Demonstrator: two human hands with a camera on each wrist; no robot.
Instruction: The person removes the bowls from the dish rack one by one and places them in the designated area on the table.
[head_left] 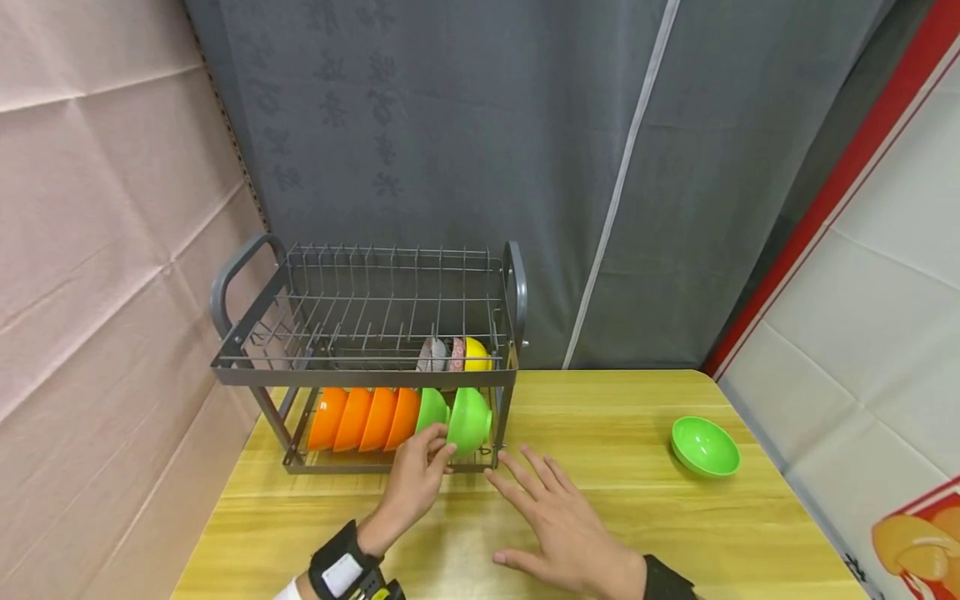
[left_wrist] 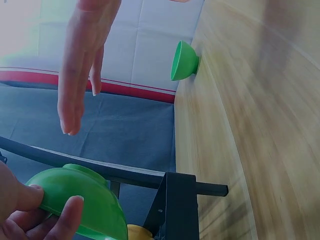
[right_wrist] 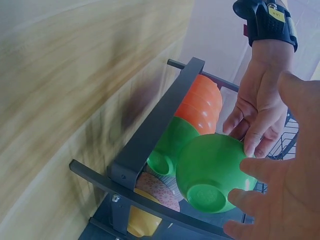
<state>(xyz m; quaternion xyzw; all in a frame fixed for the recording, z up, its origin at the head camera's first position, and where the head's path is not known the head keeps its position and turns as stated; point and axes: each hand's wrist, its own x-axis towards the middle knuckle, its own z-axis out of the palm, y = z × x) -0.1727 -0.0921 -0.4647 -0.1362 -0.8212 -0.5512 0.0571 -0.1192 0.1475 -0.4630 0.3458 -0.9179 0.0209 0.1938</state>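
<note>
My left hand (head_left: 441,451) pinches the rim of a green bowl (head_left: 469,420) at the right end of the lower tier of a grey dish rack (head_left: 360,377). The left wrist view shows thumb and fingers (left_wrist: 70,211) curled on that green bowl (left_wrist: 82,197). The bowl (right_wrist: 210,172) stands on edge beside a second green bowl (right_wrist: 169,144) and several orange bowls (head_left: 363,418). My right hand (head_left: 536,487) hovers with spread, straight fingers just right of the rack. Its fingertips (right_wrist: 252,167) are very close to the held bowl; I cannot tell whether they touch it.
The rack stands at the back left of a wooden table (head_left: 600,517). Another green bowl (head_left: 705,447) sits upright near the table's right edge. Patterned bowls (head_left: 442,355) and a yellow bowl (head_left: 477,355) stand behind in the rack. A grey curtain hangs behind, a pink wall at left.
</note>
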